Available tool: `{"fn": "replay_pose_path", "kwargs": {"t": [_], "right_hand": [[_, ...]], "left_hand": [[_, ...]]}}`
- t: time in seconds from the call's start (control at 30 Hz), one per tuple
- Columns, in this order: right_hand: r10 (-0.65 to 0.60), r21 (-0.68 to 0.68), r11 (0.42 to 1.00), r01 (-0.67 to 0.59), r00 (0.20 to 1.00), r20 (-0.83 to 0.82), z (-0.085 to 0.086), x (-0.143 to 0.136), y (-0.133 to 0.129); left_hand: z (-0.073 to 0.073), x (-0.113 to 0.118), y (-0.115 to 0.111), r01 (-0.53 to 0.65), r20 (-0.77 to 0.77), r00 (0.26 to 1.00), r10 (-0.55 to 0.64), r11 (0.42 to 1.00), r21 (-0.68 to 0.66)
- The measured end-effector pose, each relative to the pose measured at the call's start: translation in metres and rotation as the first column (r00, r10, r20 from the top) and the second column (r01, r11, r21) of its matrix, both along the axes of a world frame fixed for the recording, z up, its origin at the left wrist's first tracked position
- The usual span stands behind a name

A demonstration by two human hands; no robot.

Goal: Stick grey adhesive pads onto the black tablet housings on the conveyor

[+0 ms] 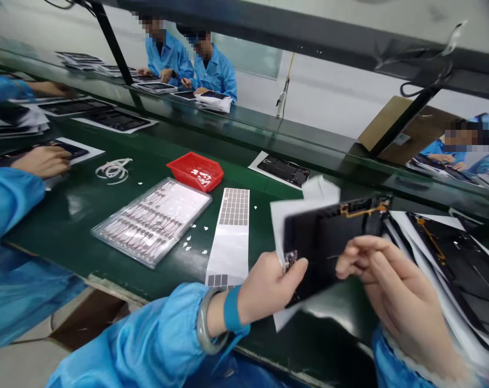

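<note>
My left hand (269,291) grips a flat black device panel (319,242) at its near-left edge, thumb on top. The panel looks like a tablet housing, with an orange flex strip along its far edge; it is tilted up above the table. Against its underside lies a white paper sheet (277,215). My right hand (393,280) is in front of the panel's right part, fingers curled and pinched together; whatever is between the fingertips is too small or hidden. To the right of it lies a stack of similar black panels (462,264) with white sheets between them.
On the green table (147,151) are a clear tray of small wired parts (151,221), a red bin (194,170), a sheet of grey stickers (234,237), a white coil (114,170) and another panel (285,170). A co-worker's hand (42,161) is at left; others sit behind.
</note>
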State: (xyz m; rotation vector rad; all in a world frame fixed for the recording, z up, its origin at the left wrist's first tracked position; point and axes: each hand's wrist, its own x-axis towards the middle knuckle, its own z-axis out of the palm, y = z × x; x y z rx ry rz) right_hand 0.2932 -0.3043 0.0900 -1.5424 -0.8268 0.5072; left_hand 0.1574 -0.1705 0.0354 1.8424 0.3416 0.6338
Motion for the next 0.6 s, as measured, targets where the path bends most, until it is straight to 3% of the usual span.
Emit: {"fn": "replay_pose_path", "kwargs": {"t": [0.03, 0.07, 0.13, 0.17, 0.2, 0.27, 0.33, 0.37, 0.43, 0.5, 0.53, 0.6], "right_hand": [[-0.008, -0.027, 1.000, 0.010, 0.997, 0.078, 0.000, -0.001, -0.006], [0.002, -0.073, 0.997, 0.009, 0.989, 0.151, -0.001, 0.000, -0.010], [0.109, -0.225, 0.973, -0.054, 0.964, 0.242, -0.006, 0.002, -0.013], [0.205, -0.325, 0.939, -0.116, 0.945, 0.255, -0.011, 0.003, -0.013], [0.313, -0.429, 0.884, -0.184, 0.916, 0.253, -0.016, 0.005, -0.012], [0.504, -0.615, 0.740, -0.274, 0.830, 0.237, -0.030, 0.009, -0.009], [0.610, -0.733, 0.624, -0.273, 0.755, 0.238, -0.046, 0.013, -0.007], [0.632, -0.762, 0.594, -0.258, 0.736, 0.244, -0.054, 0.015, -0.006], [0.649, -0.785, 0.572, -0.240, 0.717, 0.254, -0.066, 0.021, -0.005], [0.647, -0.792, 0.575, -0.202, 0.706, 0.290, -0.073, 0.026, -0.003], [0.635, -0.791, 0.588, -0.168, 0.702, 0.322, -0.074, 0.028, -0.001], [0.605, -0.772, 0.625, -0.116, 0.697, 0.385, -0.072, 0.025, 0.005]], "left_hand": [[-0.001, 0.001, 0.001, 0.019, 0.009, 1.000, -0.018, 0.965, -0.262], [-0.003, 0.003, 0.002, 0.043, 0.008, 0.999, -0.044, 0.875, -0.482], [-0.016, 0.008, 0.006, 0.054, -0.021, 0.995, -0.101, 0.675, -0.736], [-0.024, 0.011, 0.008, 0.036, -0.053, 0.991, -0.126, 0.614, -0.788], [-0.032, 0.011, 0.009, 0.021, -0.081, 0.986, -0.147, 0.588, -0.808], [-0.045, 0.006, 0.010, 0.026, -0.096, 0.980, -0.175, 0.590, -0.807], [-0.048, -0.007, 0.011, 0.086, -0.066, 0.972, -0.226, 0.603, -0.793], [-0.046, -0.017, 0.013, 0.131, -0.055, 0.964, -0.260, 0.643, -0.754], [-0.035, -0.041, 0.021, 0.187, -0.119, 0.946, -0.303, 0.805, -0.564], [-0.022, -0.068, 0.036, 0.149, -0.294, 0.934, -0.203, 0.969, -0.198], [-0.017, -0.080, 0.045, 0.097, -0.364, 0.927, -0.088, 0.995, 0.006], [-0.014, -0.102, 0.063, 0.033, -0.375, 0.921, 0.103, 0.940, 0.340]]}}
